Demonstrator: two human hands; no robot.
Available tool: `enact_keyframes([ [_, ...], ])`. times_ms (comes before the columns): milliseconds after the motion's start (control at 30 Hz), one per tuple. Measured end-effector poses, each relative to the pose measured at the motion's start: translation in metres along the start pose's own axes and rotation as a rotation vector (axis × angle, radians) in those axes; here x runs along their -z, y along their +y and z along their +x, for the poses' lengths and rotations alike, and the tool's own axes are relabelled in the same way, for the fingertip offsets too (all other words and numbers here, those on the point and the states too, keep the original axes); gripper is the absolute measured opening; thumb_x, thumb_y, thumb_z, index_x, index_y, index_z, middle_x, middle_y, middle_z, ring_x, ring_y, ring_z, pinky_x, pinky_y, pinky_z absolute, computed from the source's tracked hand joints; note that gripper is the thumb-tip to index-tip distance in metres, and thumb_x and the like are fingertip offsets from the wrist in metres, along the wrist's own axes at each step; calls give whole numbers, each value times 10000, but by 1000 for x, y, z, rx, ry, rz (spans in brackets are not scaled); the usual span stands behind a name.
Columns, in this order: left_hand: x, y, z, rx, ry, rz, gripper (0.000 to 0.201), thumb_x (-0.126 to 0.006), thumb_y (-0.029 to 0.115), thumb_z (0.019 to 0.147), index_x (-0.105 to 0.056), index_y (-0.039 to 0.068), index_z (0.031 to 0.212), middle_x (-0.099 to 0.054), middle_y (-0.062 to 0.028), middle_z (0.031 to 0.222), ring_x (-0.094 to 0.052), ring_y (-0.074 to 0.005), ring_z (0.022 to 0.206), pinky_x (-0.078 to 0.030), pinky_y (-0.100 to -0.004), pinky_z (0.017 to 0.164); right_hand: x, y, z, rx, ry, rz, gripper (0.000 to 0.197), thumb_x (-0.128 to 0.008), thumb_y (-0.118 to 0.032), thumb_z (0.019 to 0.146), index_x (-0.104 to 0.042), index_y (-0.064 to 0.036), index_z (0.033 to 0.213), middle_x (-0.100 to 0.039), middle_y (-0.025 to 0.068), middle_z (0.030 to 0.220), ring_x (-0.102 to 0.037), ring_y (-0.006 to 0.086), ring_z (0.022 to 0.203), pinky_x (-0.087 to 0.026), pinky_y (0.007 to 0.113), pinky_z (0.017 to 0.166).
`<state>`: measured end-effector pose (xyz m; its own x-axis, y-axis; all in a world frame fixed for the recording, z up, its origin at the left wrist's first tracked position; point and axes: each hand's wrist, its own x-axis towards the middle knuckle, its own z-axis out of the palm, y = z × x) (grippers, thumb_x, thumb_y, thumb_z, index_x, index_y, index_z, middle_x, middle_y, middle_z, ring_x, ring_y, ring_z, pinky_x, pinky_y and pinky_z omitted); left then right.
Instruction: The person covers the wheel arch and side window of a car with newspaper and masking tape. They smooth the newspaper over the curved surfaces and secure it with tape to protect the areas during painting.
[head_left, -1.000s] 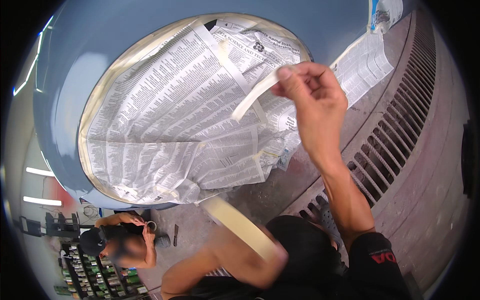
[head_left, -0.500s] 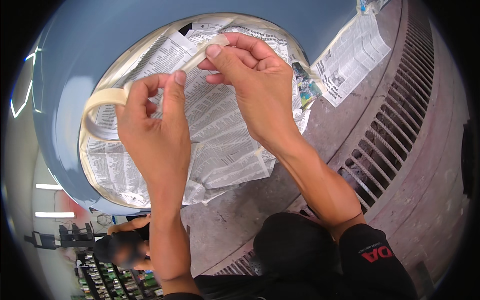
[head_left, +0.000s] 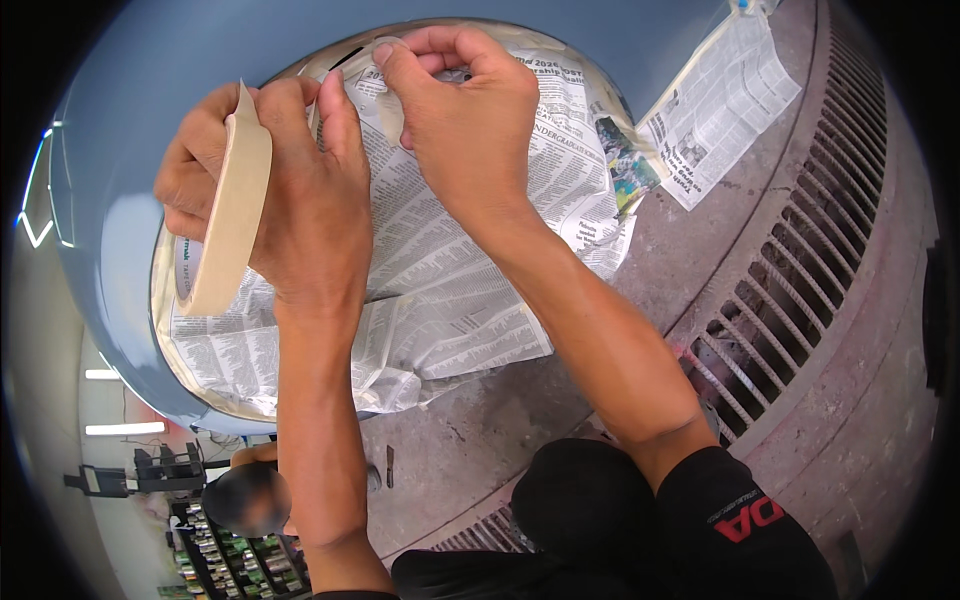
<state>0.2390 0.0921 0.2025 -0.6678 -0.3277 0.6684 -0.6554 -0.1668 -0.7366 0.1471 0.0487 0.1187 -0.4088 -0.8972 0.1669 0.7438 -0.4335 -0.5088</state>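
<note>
My left hand (head_left: 300, 190) is closed, with its fingers through a cream roll of masking tape (head_left: 245, 210) that hangs on edge. Its thumb and forefinger point at the upper border of the newspaper sheets (head_left: 460, 250), which cover a rounded opening in a blue-grey car body panel (head_left: 120, 250). Just to the right, my right hand (head_left: 475, 120) pinches a short pale strip of masking tape (head_left: 388, 115) at that same upper border. A narrow dark gap (head_left: 347, 57) shows between panel and paper beside the fingertips. The hands partly hide the strip.
Another newspaper piece (head_left: 720, 110) hangs from the panel at the upper right. A barred metal floor grate (head_left: 790, 260) curves along the concrete floor (head_left: 440, 440). At lower left, a person (head_left: 245, 495) is near a shelf of small containers (head_left: 235, 560).
Both hands have moved up to the paper's upper border, the right one also leftward. The tape strip stretched between them has come down to that border. The roll has swung to stand on edge.
</note>
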Motion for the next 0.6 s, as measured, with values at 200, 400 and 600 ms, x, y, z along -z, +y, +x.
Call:
enact_keyframes([
  [200, -9, -1, 2, -21, 14, 14, 250, -919, 414, 912, -805, 199, 968, -659, -55, 1274, -553, -344, 1241, -416, -571, 1005, -5, 11, 7, 15, 29, -123, 239, -895, -148, 973, -797, 61, 1035, -749, 61, 813, -627, 88, 536, -486, 262, 460],
  [400, -13, -2, 3, -25, 13, 24, 264, -920, 423, 910, -804, 191, 962, -655, -50, 1267, -553, -340, 1244, -418, -566, 1008, -9, 10, 9, 27, 76, -109, 253, -904, -123, 957, -748, 62, 1027, -720, 57, 760, -627, 98, 524, -484, 274, 448],
  [600, -16, -3, 6, -46, 34, 95, 283, -920, 511, 927, -817, 248, 925, -677, -19, 1147, -608, -348, 1194, -444, -530, 983, -9, 5, 8, -5, 81, -80, 228, -907, -95, 948, -738, 49, 1004, -712, 49, 730, -626, 96, 540, -487, 273, 463],
])
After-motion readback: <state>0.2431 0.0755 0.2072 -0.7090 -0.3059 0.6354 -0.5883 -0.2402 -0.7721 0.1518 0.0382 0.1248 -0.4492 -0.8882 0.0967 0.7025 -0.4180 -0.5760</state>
